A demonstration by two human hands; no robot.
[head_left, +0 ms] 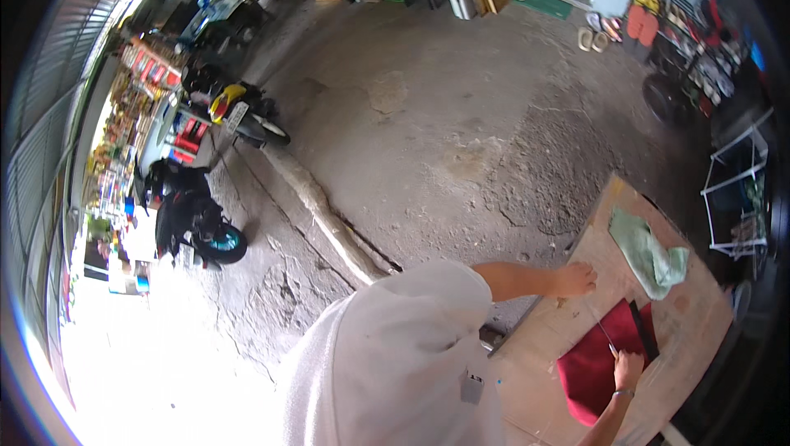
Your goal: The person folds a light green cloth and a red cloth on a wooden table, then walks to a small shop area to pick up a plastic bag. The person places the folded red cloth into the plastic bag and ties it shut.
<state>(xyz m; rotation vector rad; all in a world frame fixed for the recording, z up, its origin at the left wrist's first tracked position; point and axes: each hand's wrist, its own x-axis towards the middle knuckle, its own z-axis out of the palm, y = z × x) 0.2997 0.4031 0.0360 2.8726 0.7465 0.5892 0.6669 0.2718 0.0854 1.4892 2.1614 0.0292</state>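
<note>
My right hand (629,369) is closed around the near end of a slim metal tool (606,336), with its shaft running far and to the left across the red cloth (580,368). I can't make out its tip well enough to say what kind of tool it is. A bracelet or watch (624,392) sits at that wrist.

The red cloth lies flat on the wooden table (695,310), toward its near part, with a narrow black strip (639,328) over its right side. My left hand (578,280) is farther off and to the left, by the table's edge, fingers curled in; whether they have hold of anything I cannot tell. A rumpled pale green cloth (650,258) lies at the far right, well apart from my right hand.

I'd expect the red cloth to be light and limp, slow to tear but quick to crease or slide on bare wood. A flat palm on its broad left part should steady it; to lift it, I'd pinch two corners so it doesn't fold over. The black strip looks stiffer, better taken by its ends. The tool seems light and rigid; I'd grip it at the near end and keep my fingers off the thin shaft, in case it is sharp.
</note>
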